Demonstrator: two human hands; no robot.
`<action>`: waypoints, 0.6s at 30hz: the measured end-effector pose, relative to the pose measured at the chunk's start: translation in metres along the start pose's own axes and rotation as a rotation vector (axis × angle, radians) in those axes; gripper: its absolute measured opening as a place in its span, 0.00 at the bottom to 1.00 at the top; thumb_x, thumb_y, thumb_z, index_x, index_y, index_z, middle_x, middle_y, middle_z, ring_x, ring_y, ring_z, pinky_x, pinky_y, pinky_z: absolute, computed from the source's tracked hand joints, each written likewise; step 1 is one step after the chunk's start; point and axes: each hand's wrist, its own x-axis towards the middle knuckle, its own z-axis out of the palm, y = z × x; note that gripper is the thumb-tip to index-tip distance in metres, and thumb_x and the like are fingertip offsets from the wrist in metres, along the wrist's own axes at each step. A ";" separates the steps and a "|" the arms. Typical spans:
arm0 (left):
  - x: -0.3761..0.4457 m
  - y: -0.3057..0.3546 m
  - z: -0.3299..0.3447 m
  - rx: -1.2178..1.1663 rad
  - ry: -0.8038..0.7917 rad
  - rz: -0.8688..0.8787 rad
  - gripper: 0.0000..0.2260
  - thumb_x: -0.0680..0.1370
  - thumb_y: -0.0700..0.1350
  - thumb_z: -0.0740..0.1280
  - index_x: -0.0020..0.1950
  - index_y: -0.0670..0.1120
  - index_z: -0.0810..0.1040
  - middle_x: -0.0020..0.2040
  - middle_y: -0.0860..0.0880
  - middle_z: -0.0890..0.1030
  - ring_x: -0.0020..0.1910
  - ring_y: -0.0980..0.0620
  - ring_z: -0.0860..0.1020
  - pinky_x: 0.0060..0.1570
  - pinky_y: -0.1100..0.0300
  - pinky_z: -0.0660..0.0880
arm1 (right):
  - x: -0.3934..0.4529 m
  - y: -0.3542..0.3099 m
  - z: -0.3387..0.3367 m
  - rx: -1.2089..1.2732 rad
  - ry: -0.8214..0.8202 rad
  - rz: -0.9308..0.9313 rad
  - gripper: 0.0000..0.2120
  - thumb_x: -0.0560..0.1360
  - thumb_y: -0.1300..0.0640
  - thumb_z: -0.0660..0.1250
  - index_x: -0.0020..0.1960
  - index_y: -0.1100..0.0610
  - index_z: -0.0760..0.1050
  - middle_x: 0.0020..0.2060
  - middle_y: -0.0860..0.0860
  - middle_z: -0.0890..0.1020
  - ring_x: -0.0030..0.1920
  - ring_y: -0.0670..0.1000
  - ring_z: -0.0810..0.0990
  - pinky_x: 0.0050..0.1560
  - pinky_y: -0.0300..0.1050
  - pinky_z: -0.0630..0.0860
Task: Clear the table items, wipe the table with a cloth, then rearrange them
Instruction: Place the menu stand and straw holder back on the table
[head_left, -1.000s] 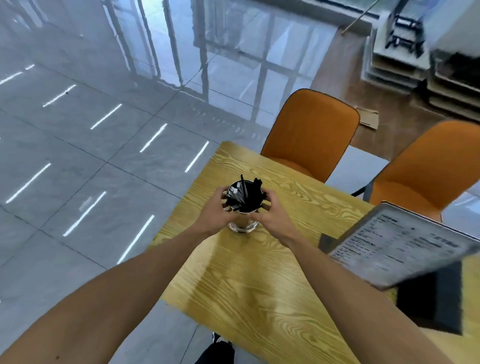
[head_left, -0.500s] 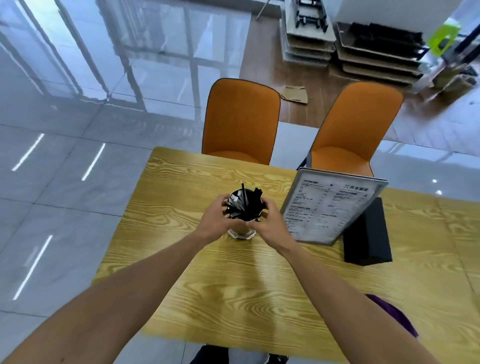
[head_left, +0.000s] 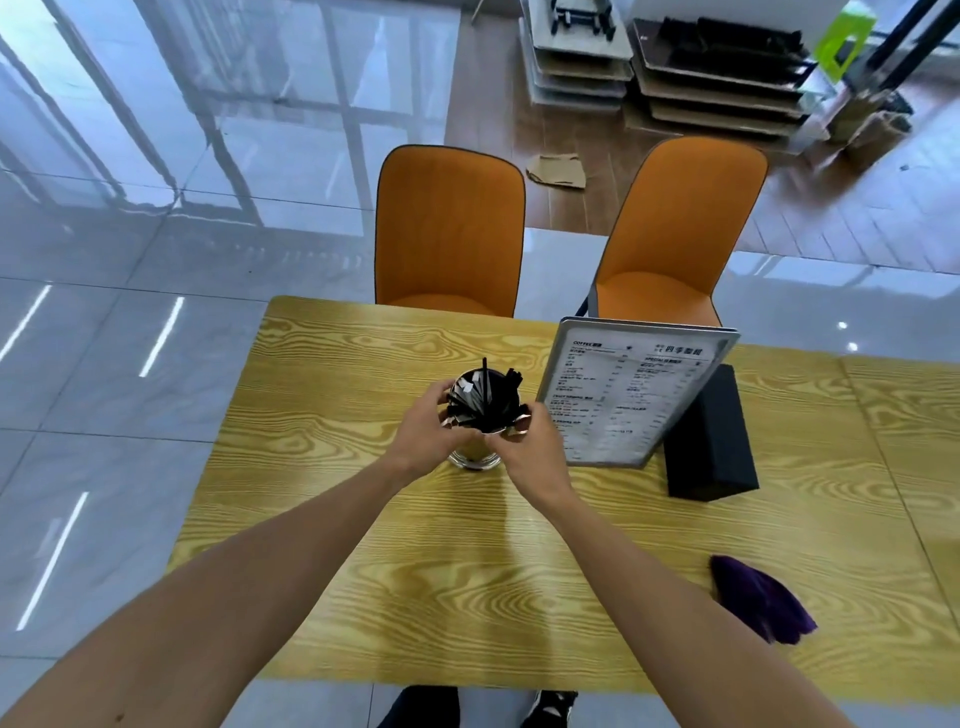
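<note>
A shiny metal cup (head_left: 474, 457) full of black straws (head_left: 485, 397) stands on the yellow wood-grain table (head_left: 363, 519). My left hand (head_left: 426, 431) grips the cup's left side and my right hand (head_left: 530, 447) grips its right side near the rim. Just right of the cup a framed menu card (head_left: 628, 395) leans upright against a black box (head_left: 709, 436). A purple cloth (head_left: 758, 597) lies on the table near the front right, partly behind my right forearm.
Two orange chairs (head_left: 449, 228) (head_left: 675, 223) stand along the table's far edge. Glossy grey floor tiles lie to the left. Stacked boards and trays (head_left: 675, 57) sit on the floor at the back. My shoes (head_left: 545, 709) show below the table's near edge.
The view has swung right, bringing the menu card, black box and purple cloth into sight. Both hands stay on the cup, which has ended up beside the menu card.
</note>
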 end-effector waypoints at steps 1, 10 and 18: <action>0.000 -0.001 0.001 0.005 -0.002 0.009 0.33 0.69 0.38 0.80 0.71 0.48 0.70 0.56 0.62 0.75 0.51 0.75 0.76 0.46 0.79 0.72 | -0.001 0.001 0.000 0.014 0.011 0.010 0.27 0.69 0.47 0.79 0.62 0.53 0.71 0.52 0.47 0.81 0.49 0.44 0.81 0.47 0.42 0.80; 0.005 -0.005 0.004 0.016 -0.036 0.038 0.33 0.71 0.40 0.79 0.72 0.50 0.69 0.59 0.62 0.75 0.59 0.69 0.74 0.63 0.69 0.71 | -0.004 0.006 -0.007 0.039 0.018 0.045 0.19 0.70 0.46 0.78 0.54 0.48 0.73 0.43 0.43 0.82 0.41 0.38 0.81 0.36 0.31 0.72; 0.002 -0.009 0.007 0.011 -0.058 -0.004 0.36 0.71 0.45 0.79 0.74 0.49 0.65 0.64 0.59 0.74 0.65 0.64 0.73 0.70 0.58 0.68 | -0.005 0.009 -0.010 0.026 0.020 0.055 0.17 0.73 0.48 0.76 0.56 0.51 0.73 0.43 0.44 0.81 0.42 0.42 0.80 0.38 0.35 0.71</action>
